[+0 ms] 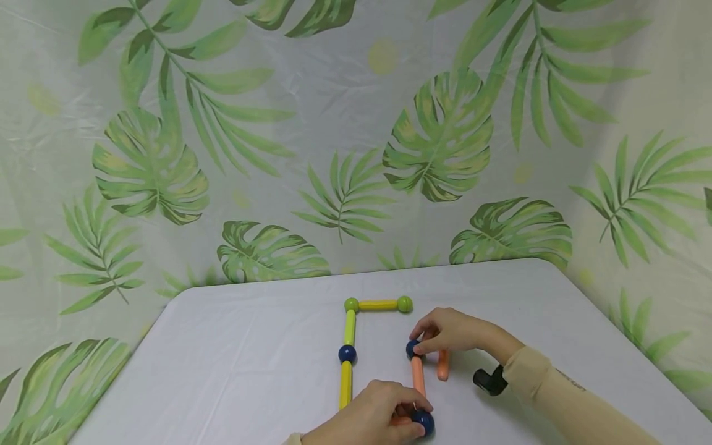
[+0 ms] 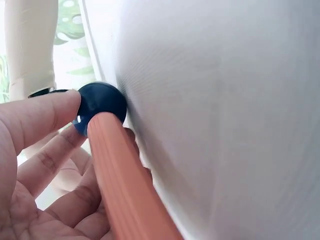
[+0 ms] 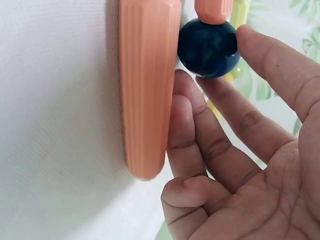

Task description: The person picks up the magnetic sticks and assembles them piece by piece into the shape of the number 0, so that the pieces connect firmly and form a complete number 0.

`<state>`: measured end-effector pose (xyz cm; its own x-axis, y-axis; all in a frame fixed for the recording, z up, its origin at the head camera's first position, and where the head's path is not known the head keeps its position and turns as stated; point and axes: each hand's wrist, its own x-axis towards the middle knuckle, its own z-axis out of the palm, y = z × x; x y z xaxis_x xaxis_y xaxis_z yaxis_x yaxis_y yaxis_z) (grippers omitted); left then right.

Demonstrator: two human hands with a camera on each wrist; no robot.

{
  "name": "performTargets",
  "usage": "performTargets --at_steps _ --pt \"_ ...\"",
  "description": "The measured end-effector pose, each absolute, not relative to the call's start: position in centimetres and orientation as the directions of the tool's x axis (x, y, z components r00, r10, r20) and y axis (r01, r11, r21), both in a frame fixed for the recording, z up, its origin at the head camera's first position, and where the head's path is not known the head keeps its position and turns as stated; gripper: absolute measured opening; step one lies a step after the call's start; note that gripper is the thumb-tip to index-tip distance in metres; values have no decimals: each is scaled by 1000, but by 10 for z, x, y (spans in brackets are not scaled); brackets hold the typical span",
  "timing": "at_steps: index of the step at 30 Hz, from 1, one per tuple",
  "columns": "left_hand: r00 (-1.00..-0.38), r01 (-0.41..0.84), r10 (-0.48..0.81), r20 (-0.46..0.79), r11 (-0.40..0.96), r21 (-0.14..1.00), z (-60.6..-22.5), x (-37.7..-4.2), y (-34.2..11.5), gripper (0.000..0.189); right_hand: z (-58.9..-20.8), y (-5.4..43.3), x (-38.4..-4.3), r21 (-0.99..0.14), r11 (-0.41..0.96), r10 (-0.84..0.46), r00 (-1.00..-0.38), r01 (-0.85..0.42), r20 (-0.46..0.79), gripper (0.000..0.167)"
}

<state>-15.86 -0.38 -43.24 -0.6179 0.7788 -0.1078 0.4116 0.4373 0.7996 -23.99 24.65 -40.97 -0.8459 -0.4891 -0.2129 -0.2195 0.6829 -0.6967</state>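
My left hand (image 1: 372, 415) pinches a dark blue ball (image 1: 424, 423) at the near side of the table. In the left wrist view, an orange rod (image 2: 127, 180) joins that blue ball (image 2: 102, 102) and runs back beside the palm. My right hand (image 1: 457, 332) pinches another blue ball (image 1: 413, 349) between thumb and index finger. Between the two balls stretches an orange rod (image 1: 418, 376). A separate orange rod (image 1: 442, 366) lies just right of it, under the right hand; in the right wrist view this orange rod (image 3: 146, 90) shows large beside the fingers.
Left of the hands, a yellow rod (image 1: 345, 384), blue ball (image 1: 347, 353), light green rod (image 1: 349, 327) and green ball (image 1: 351, 305) form a line. From there a yellow rod (image 1: 378, 305) leads right to another green ball (image 1: 405, 303). A white cloth covers the table (image 1: 222, 358).
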Motion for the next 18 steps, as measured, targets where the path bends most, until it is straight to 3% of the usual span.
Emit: performTargets --at_steps 3,9,13,18 --pt "-612 403 782 -115 435 805 -428 -160 -5 24 -406 252 -237 -678 694 -475 -862 -244 -177 30" --pt "-626 564 780 -16 466 682 -410 -172 -11 25 -400 265 -230 -655 706 -424 -902 -269 -86 26" --pt "-687 600 724 55 523 605 -395 -191 -17 24 -400 271 -225 -623 746 -345 -937 -235 -59 20" --pt "-769 574 622 148 570 588 -389 -225 -33 21 -404 274 -221 -582 796 -243 -968 -167 -55 21"
